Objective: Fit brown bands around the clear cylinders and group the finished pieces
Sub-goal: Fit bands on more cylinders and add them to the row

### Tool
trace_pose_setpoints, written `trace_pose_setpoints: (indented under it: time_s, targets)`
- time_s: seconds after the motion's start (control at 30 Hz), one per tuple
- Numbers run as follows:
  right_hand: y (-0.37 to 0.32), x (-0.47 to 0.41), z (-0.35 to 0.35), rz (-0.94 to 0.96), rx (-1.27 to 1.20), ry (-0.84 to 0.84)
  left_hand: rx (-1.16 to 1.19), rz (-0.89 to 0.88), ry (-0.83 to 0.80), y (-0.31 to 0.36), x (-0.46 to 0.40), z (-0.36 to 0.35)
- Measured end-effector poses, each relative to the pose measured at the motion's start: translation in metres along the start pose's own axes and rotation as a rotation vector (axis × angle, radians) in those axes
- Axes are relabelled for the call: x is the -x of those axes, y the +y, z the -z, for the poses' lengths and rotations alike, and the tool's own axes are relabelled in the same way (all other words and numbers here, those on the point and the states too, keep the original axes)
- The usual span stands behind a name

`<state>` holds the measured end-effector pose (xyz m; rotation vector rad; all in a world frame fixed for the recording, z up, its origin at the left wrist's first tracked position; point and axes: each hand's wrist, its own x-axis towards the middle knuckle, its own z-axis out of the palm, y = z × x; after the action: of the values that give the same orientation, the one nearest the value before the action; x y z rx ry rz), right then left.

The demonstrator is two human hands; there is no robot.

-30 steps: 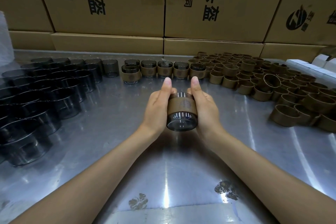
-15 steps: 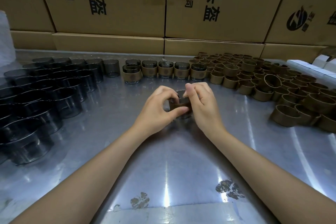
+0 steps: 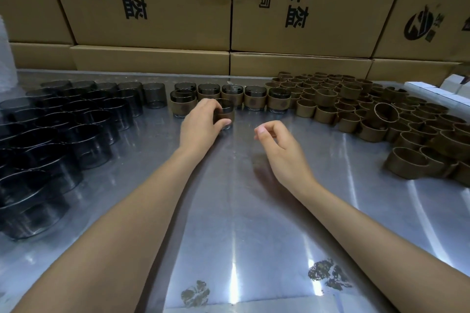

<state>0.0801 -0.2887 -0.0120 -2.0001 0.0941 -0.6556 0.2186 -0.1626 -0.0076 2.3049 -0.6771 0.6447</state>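
Left hand point(image 3: 201, 126): fingers and thumb curled round a banded cylinder point(image 3: 225, 115), gripping it from the left side; the piece stands upright on the metal table point(image 3: 229, 211), just near of the finished row.
Right hand point(image 3: 276, 143): hovers above the table to the right of the held piece, fingers loosely curled with thumb and forefinger near each other, holding nothing.
Banded cylinder: dark clear wall shows above its brown band; its open top faces up, and I cannot tell whether anything is inside.
Finished row point(image 3: 254, 98): banded cylinders stand side by side at the far middle of the table, all upright with open tops; one more sits at the left end, slightly nearer.
Bare cylinders point(image 3: 76, 119): a large cluster of dark, see-through cylinders fills the left side, packed touching one another, open ends up.
Loose brown bands point(image 3: 356, 107): a heap of hollow rings covers the far right, most standing on edge, one tilted to show its opening.
Cardboard boxes point(image 3: 152, 7): stacked along the far edge, printed with black characters.
White boxes point(image 3: 437, 89): small, at the far right corner.
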Motion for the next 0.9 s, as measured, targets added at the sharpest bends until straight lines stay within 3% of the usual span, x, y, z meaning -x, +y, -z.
trace_pose_setpoints:
  time_s: [0.33,0.63,0.9]
  targets:
    - [0.001,-0.001,0.000,-0.025,-0.020,-0.036,-0.248,0.011,-0.002,-0.017,-0.030,-0.018]
    - [-0.001,0.000,0.000,-0.043,-0.030,-0.052,-0.340,0.040,-0.063,-0.022,-0.034,-0.018]
    - [-0.002,0.000,0.000,-0.057,-0.017,-0.059,-0.321,0.053,-0.024,-0.027,-0.033,-0.020]
